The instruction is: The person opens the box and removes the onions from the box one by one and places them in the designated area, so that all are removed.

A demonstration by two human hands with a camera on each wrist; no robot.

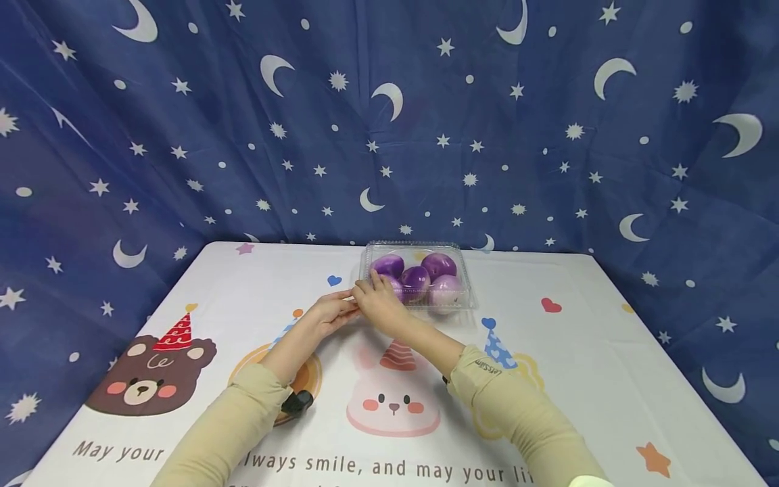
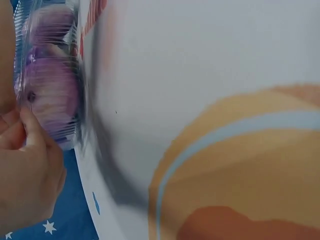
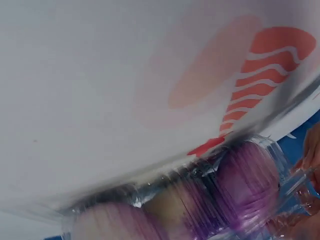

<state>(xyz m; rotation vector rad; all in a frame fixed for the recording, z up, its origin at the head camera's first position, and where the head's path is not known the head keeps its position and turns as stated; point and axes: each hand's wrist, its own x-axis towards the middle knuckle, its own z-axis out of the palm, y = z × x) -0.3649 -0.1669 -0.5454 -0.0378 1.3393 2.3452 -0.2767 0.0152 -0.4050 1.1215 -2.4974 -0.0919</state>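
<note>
A clear plastic clamshell box [image 1: 467, 287] stands at the back middle of the table. Inside are several shiny round purple-and-white onions [image 1: 416, 283], seen through the plastic. At the box's front left corner my left hand [image 1: 331, 312] pinches the edge with thumb and fingers, as the left wrist view shows. My right hand [image 1: 382, 308] reaches across the front and grips the same corner from above, its fingertips close to the left hand's. The right wrist view shows onions [image 3: 247, 182] behind the ridged plastic wall; fingers at its right edge are partly cut off.
A white tablecloth [image 1: 505, 284] printed with animal heads, hearts and lettering covers the table. Behind it hangs a dark blue curtain [image 1: 426, 203] with moons and stars, close to the box's back edge. A black strap piece [image 1: 297, 403] shows by my left sleeve.
</note>
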